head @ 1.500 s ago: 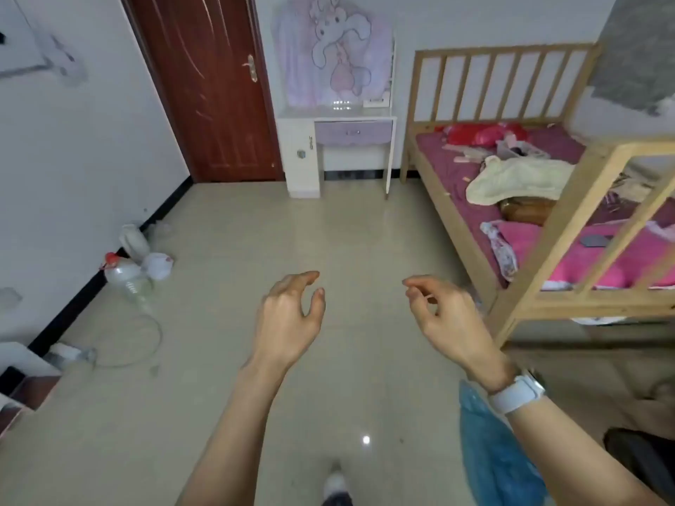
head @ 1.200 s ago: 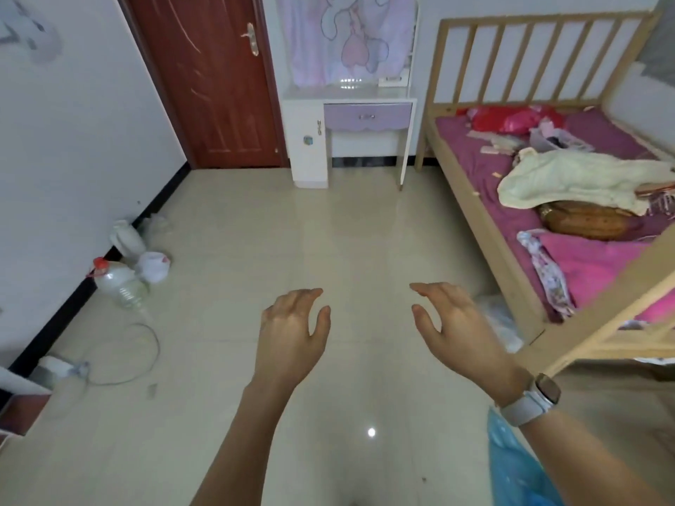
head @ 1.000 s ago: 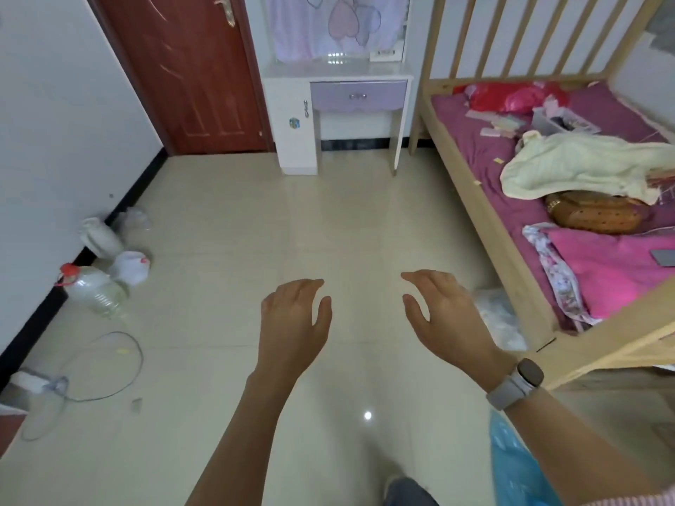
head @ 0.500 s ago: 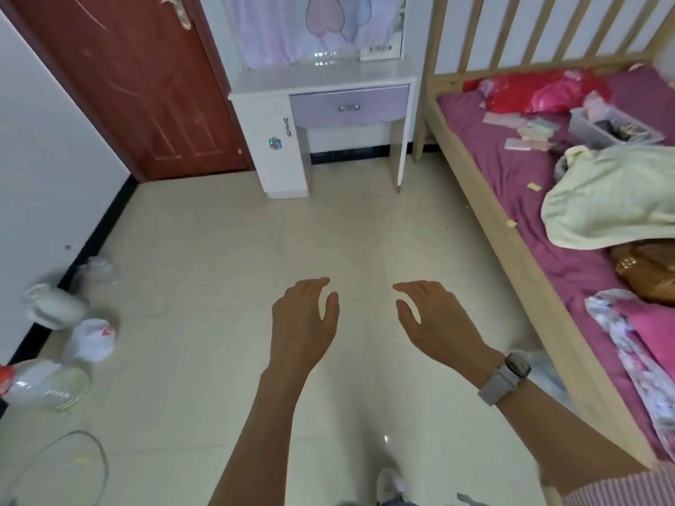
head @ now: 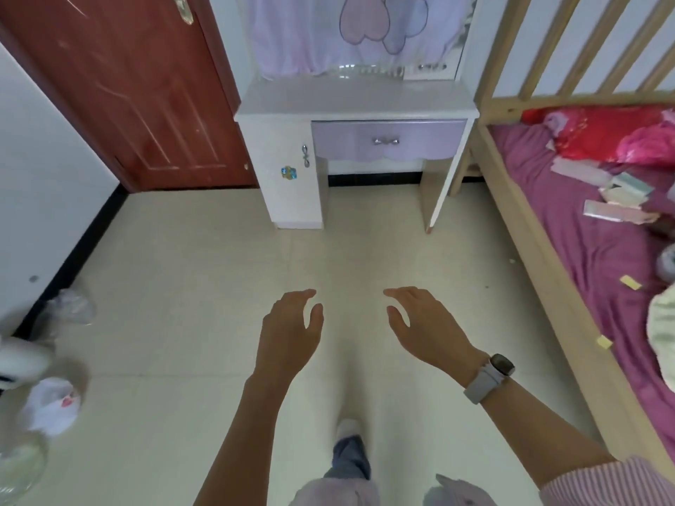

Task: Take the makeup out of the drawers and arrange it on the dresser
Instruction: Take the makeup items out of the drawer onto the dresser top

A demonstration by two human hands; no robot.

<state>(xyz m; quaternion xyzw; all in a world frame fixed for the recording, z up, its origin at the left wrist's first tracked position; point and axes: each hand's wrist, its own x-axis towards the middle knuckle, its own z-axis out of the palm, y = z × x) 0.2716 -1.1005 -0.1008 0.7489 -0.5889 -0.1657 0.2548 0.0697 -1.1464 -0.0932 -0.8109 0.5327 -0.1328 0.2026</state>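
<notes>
Two empty hands (head: 359,330); one dresser (head: 356,104); seemingly one drawer (head: 387,140).

Closed purple drawer (head: 389,140) at upper centre hides its contents. Mirror (head: 350,31) above the counter (head: 358,98) draped by cloth, cut by the top edge. Blurred bottles and bags (head: 40,388) at lower left, unreadable. Bed (head: 599,228) cropped at right; small scattered items (head: 621,199) there indistinct.

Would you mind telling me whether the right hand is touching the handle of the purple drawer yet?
Apart. The head view shows the right hand empty in mid-air, with bare floor between it and the dresser; the purple drawer is shut and its handle untouched.
</notes>
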